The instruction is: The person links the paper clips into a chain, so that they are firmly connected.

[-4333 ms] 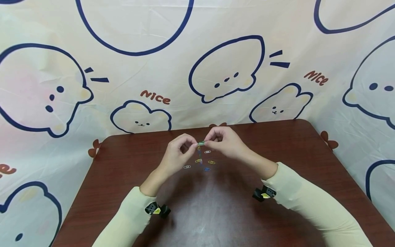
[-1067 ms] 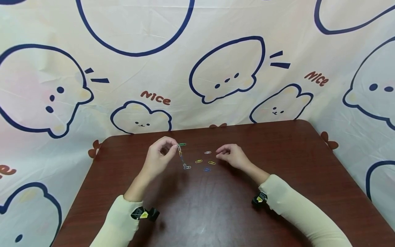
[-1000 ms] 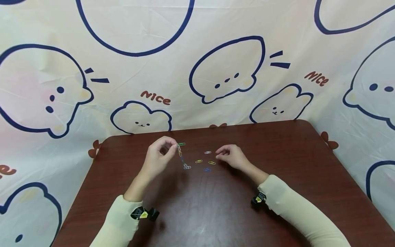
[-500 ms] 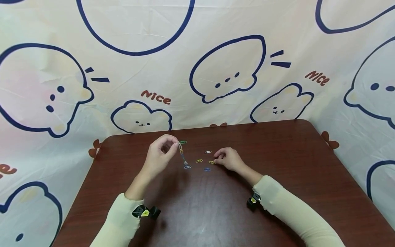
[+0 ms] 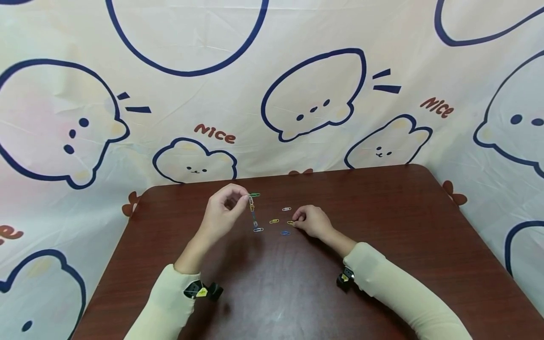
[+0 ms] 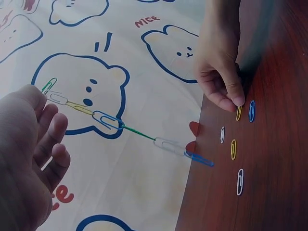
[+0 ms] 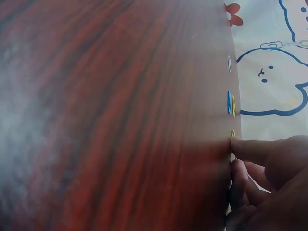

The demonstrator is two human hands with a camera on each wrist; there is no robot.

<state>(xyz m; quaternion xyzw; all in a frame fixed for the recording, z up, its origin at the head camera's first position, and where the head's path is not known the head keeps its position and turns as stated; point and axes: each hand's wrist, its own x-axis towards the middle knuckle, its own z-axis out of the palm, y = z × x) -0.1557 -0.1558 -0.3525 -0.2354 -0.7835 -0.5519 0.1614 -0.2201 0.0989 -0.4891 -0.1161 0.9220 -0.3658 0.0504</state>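
Note:
From my left hand (image 5: 225,205) hangs a chain of linked paper clips (image 6: 79,108) in green, white, yellow and blue. Thumb and forefinger pinch it at the top, where a green paper clip (image 6: 49,85) sticks out past the fingertips. The chain's lower end, a blue clip (image 6: 199,159), hangs near a loose white clip in the head view. My right hand (image 5: 313,221) is down at the table, thumb and forefinger pinching one end of a yellow paper clip (image 6: 238,114). The fingertips cover part of that clip.
Between the hands lie loose paper clips: a white one (image 5: 286,208) at the back, a yellow one (image 5: 274,221), and a blue one (image 5: 285,233) nearer. Another white clip (image 5: 258,230) lies leftward. A patterned cloth (image 5: 246,104) rises behind the brown table (image 5: 280,293).
The hands have parted since the earliest frame, the left keeping the chain. My right hand has come down leftward onto the yellow clip; my left has shifted slightly right and up.

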